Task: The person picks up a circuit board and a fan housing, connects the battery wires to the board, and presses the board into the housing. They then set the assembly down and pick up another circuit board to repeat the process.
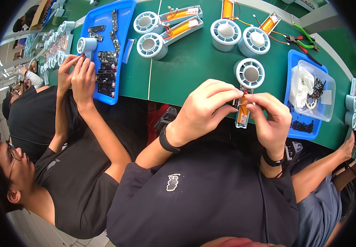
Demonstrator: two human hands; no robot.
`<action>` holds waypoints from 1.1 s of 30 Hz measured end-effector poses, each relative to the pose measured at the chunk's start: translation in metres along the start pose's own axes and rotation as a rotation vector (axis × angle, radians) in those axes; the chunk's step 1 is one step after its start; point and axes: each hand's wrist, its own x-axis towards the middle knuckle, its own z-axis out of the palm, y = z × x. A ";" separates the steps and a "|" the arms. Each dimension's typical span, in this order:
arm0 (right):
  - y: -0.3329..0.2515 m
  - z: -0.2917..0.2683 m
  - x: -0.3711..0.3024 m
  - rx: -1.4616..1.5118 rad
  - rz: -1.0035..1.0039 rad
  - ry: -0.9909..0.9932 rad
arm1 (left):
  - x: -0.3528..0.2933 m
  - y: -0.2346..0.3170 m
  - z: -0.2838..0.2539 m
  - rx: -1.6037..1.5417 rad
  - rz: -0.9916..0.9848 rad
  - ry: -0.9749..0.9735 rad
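In front of me a light-blue handheld fan body (251, 73) lies with its round grille pointing away. Its opened handle (242, 120) points toward me and shows an orange battery (244, 110) with thin wires. My left hand (211, 105) is at the handle's left side, thumb and fingers closed on a small dark circuit board (234, 103), partly hidden by the fingertips. Over the handle from the right comes my right hand (272, 119). Its thumb and forefinger pinch a thin wire beside the battery; the wire's end is too small to make out.
More fan bodies (225, 35) with wired batteries lie farther back. Green-handled cutters (305, 41) are at the back right. A blue tray (289, 92) holds a clear plastic box (326, 103) and small black parts. On the left, a co-worker's hands (81, 76) work over a blue tray (122, 18) of circuit boards.
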 end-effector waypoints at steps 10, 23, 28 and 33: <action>0.017 0.012 0.005 -0.090 -0.208 0.190 | 0.002 0.004 0.005 -0.020 -0.051 0.094; 0.014 0.006 0.009 -0.213 -0.299 0.078 | -0.001 0.001 0.005 -0.014 -0.033 0.062; 0.015 0.012 0.012 -0.236 -0.336 0.089 | 0.001 0.002 0.003 -0.019 -0.051 0.068; 0.012 0.015 0.011 -0.285 -0.359 0.123 | -0.001 -0.007 0.009 -0.030 0.028 0.142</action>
